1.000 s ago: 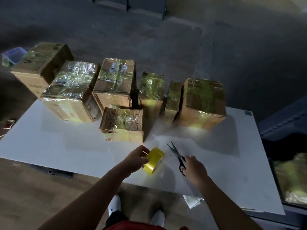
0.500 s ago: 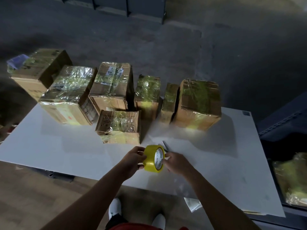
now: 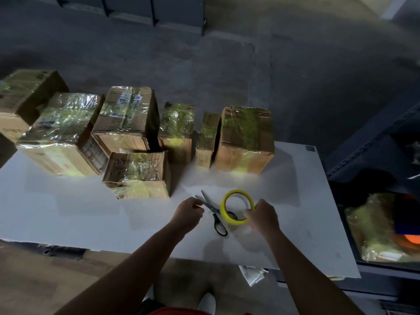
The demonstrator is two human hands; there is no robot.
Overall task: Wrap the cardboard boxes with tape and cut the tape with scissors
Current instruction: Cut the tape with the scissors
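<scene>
The yellow tape roll [image 3: 237, 206] stands tilted on the white table [image 3: 68, 214], and my right hand [image 3: 262, 215] grips its right rim. Black-handled scissors [image 3: 217, 218] lie open on the table; one handle loop shows through the roll's hole. My left hand [image 3: 188, 212] hovers just left of the blades with fingers curled, and I see nothing in it. Several cardboard boxes covered in shiny tape stand in a row along the back of the table. A small box [image 3: 138, 176] sits in front of the row and a larger box [image 3: 246, 139] ends it on the right.
A dark shelf unit [image 3: 375, 151] stands to the right of the table, with a taped package [image 3: 372, 230] low inside it. A crumpled scrap of paper [image 3: 252, 272] lies below the table's near edge. Grey floor stretches beyond the boxes.
The tape roll passed from my left hand to my right and moved right, over the scissors' handle. My right hand left the scissors; my left hand drew back to the left.
</scene>
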